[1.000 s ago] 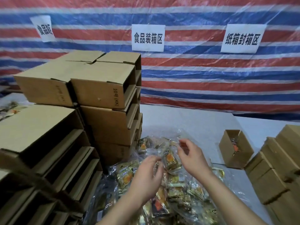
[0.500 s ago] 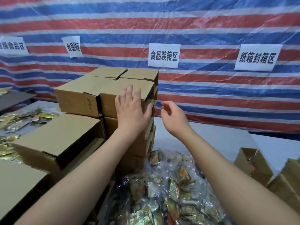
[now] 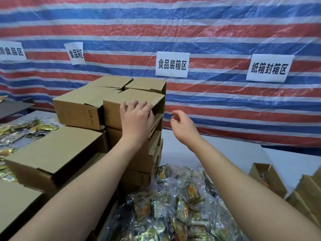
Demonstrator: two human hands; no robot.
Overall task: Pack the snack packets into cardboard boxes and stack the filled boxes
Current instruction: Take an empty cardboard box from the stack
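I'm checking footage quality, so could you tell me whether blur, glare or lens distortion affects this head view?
Head view: evenly lit, no harsh shadows; wide-angle bending curves the tarpaulin stripes; faint sheen on the clear snack bag; the wall signs stay legible; the left hand on the top box and the right hand look slightly soft.
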